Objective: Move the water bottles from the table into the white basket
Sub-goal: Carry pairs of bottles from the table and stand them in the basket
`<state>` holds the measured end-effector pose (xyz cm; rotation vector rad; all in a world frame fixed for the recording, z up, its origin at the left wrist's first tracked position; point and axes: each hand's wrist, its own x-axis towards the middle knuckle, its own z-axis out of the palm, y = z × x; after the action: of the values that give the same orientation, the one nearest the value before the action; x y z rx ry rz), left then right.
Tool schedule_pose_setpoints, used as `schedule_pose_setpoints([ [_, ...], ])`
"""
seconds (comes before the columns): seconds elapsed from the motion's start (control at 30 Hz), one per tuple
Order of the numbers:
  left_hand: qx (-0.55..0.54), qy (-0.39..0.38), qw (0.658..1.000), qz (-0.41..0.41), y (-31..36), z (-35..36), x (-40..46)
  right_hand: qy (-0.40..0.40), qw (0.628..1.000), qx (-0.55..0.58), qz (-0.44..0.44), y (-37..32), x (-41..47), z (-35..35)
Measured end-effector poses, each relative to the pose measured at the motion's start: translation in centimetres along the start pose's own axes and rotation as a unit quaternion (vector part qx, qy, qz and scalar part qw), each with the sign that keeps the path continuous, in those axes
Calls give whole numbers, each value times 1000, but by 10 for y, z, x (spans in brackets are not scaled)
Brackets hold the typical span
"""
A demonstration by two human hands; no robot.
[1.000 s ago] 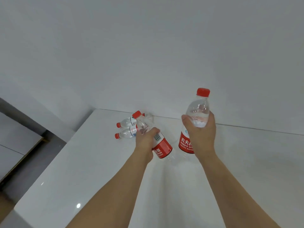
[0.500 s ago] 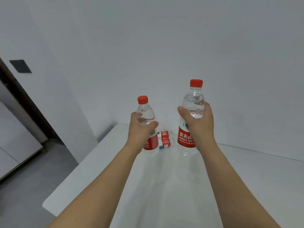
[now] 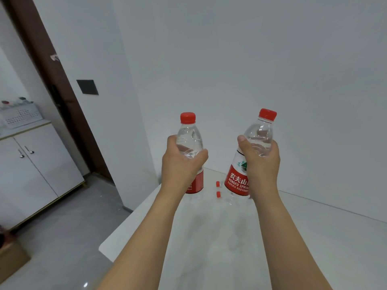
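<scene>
Head view: a small bottle [image 3: 189, 141] is clasped by the left hand [image 3: 181, 164], a larger bottle [image 3: 254, 155] by the right hand [image 3: 260, 162], both raised above the surface [image 3: 272, 237]. Thin, slippery, water-heavy plastic is best gripped mid-body. The white basket [image 3: 18, 117] sits on a far cabinet [image 3: 35, 170].

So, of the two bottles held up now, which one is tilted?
The larger bottle in the right hand: its red cap leans to the right. The smaller bottle in the left hand stands upright.
</scene>
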<state>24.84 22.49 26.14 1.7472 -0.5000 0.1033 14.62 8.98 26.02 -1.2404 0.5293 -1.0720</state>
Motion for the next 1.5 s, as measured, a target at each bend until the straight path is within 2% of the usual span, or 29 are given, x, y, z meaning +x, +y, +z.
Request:
schedule_pose_setpoints([
  [0.13, 14, 16, 1000, 9, -16, -43, 14, -46, 999, -12, -15, 8, -16, 45],
  [0.27, 1, 29, 1000, 13, -39, -100, 37, -43, 999, 2, -21, 17, -29, 105],
  [0.5, 47, 40, 997, 36, -75, -233, 87, -66, 997, 25, -8, 40, -70, 242],
  [0.77, 42, 80, 995, 36, -120, -355, 149, -113, 993, 15, 9, 72, -122, 388],
  [0.93, 20, 101, 995, 9, -161, -404, 186, -114, 993, -18, -9, 91, -126, 454],
  [1.13, 36, 125, 991, -19, -215, -449, 253, -131, 991, -21, 11, 130, -110, 533],
  [1.5, 59, 122, 991, 0, -268, -508, 410, -135, 989, 5, 62, 202, -49, 704],
])
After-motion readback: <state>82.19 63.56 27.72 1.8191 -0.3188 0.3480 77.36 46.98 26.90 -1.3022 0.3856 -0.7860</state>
